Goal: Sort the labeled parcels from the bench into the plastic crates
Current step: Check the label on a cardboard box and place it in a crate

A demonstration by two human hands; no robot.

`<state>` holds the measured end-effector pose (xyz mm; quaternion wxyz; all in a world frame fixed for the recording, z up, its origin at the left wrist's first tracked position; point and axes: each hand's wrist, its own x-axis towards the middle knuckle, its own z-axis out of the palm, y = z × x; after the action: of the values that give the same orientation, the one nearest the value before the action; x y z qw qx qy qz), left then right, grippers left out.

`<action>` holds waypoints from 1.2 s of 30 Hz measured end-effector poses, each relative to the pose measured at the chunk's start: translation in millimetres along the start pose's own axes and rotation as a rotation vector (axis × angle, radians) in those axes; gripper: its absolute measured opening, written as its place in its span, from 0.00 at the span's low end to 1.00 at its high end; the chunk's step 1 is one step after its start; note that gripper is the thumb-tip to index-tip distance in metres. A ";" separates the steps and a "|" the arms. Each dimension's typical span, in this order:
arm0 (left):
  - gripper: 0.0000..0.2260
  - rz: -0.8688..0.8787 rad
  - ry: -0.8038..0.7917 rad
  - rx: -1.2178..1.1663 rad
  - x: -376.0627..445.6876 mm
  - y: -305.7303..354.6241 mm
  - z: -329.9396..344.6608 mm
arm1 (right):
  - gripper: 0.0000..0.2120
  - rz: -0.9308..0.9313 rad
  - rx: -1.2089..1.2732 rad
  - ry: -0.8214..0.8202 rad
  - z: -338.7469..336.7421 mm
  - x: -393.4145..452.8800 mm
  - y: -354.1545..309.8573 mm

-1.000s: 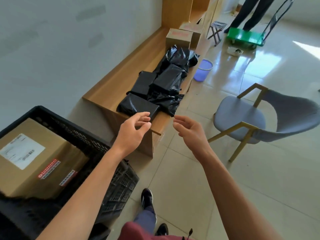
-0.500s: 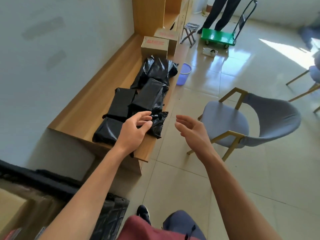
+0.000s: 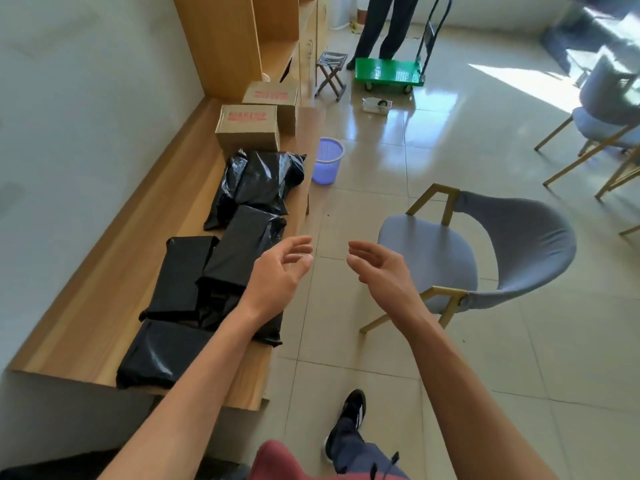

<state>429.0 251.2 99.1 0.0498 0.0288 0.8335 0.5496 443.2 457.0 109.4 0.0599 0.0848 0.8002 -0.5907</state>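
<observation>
Several black plastic-wrapped parcels lie on the wooden bench [image 3: 86, 327]: the nearest parcel [image 3: 162, 353] at the bench's front end, one [image 3: 183, 271] behind it, another [image 3: 242, 247] beside that, and a crumpled one [image 3: 263, 178] farther back. Two cardboard boxes [image 3: 247, 128] stand behind them. My left hand [image 3: 280, 271] hovers over the bench's right edge, fingers relaxed, holding nothing. My right hand [image 3: 377, 268] is held over the floor, palm facing left, empty. Only a dark sliver of the crate [image 3: 52, 471] shows at the bottom left.
A grey chair [image 3: 485, 258] with gold legs stands just right of my hands. A purple bin [image 3: 327, 161] sits on the floor by the bench. Farther off are a green cart [image 3: 388, 72], a folding stool [image 3: 330, 69] and a standing person's legs [image 3: 388, 26].
The view has swung right and along the bench; the crate with its cardboard box has left the frame. Both hands stay raised and empty, nearer the parcels.
</observation>
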 end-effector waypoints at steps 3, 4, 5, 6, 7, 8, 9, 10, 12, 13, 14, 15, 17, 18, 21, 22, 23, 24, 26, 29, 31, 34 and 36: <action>0.15 0.018 -0.002 0.015 40.5 18.5 15.7 | 0.18 -0.030 0.015 0.038 -23.5 40.8 -1.6; 0.14 0.024 0.006 0.015 52.9 23.0 18.5 | 0.18 -0.048 0.008 0.051 -29.9 52.7 -2.1; 0.14 0.030 0.020 0.014 65.3 26.8 21.1 | 0.18 -0.067 -0.004 0.060 -36.8 64.5 -2.4; 0.14 0.035 0.040 0.011 77.4 29.8 23.0 | 0.18 -0.085 -0.016 0.068 -43.3 75.9 -2.6; 0.14 0.038 0.060 0.006 88.8 32.4 24.3 | 0.18 -0.101 -0.030 0.075 -49.4 87.2 -2.6; 0.14 0.039 0.079 -0.002 99.8 34.7 25.2 | 0.18 -0.111 -0.048 0.080 -55.2 98.1 -3.3; 0.14 0.038 0.095 -0.009 109.9 36.2 25.9 | 0.18 -0.117 -0.065 0.081 -60.6 108.1 -4.5; 0.14 0.037 0.107 -0.013 118.9 37.5 26.5 | 0.18 -0.122 -0.078 0.079 -65.4 117.4 -6.0; 0.14 0.036 0.115 -0.005 134.7 38.8 27.5 | 0.18 -0.131 -0.087 0.070 -72.7 134.8 -8.6; 0.14 0.033 0.113 0.000 142.5 38.8 27.6 | 0.18 -0.136 -0.092 0.066 -75.2 143.5 -9.9; 0.14 0.026 0.113 -0.001 150.8 38.1 27.3 | 0.18 -0.136 -0.098 0.059 -76.7 153.1 -10.7; 0.14 0.018 0.119 -0.008 159.3 36.7 26.4 | 0.18 -0.133 -0.102 0.052 -77.1 162.9 -11.5; 0.14 0.000 0.150 -0.027 176.7 30.9 23.7 | 0.18 -0.117 -0.107 0.038 -74.6 183.6 -11.6; 0.14 -0.009 0.164 -0.035 185.8 27.1 21.5 | 0.18 -0.109 -0.109 0.030 -72.0 194.5 -11.9; 0.14 -0.035 0.191 -0.047 213.5 13.0 12.4 | 0.17 -0.098 -0.112 0.002 -58.5 229.9 -14.7; 0.15 -0.042 0.201 -0.050 223.0 7.1 8.1 | 0.17 -0.096 -0.116 -0.008 -52.1 243.0 -16.8; 0.15 -0.053 0.212 -0.056 233.0 1.2 2.8 | 0.17 -0.094 -0.123 -0.023 -45.0 256.5 -19.5; 0.15 -0.069 0.225 -0.066 243.3 -4.6 -3.3 | 0.17 -0.091 -0.134 -0.042 -37.5 270.5 -22.7; 0.15 -0.103 0.254 -0.090 264.3 -16.8 -16.8 | 0.17 -0.091 -0.160 -0.083 -21.7 297.3 -29.7; 0.15 -0.155 0.310 -0.121 296.4 -31.8 -39.1 | 0.16 -0.086 -0.188 -0.138 1.8 340.6 -44.2; 0.14 -0.175 0.328 -0.132 312.7 -37.6 -52.5 | 0.16 -0.085 -0.167 -0.150 14.2 365.1 -56.3; 0.14 -0.213 0.342 -0.145 334.5 -45.9 -74.2 | 0.16 -0.085 -0.156 -0.173 34.0 397.7 -68.5; 0.13 -0.229 0.370 -0.149 347.3 -54.4 -88.0 | 0.14 -0.092 -0.158 -0.213 48.0 415.9 -73.0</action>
<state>74.3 185.0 65.6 -0.0399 -0.1709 0.7834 0.5963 21.0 417.2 81.9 0.1240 -0.0201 0.8363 -0.5337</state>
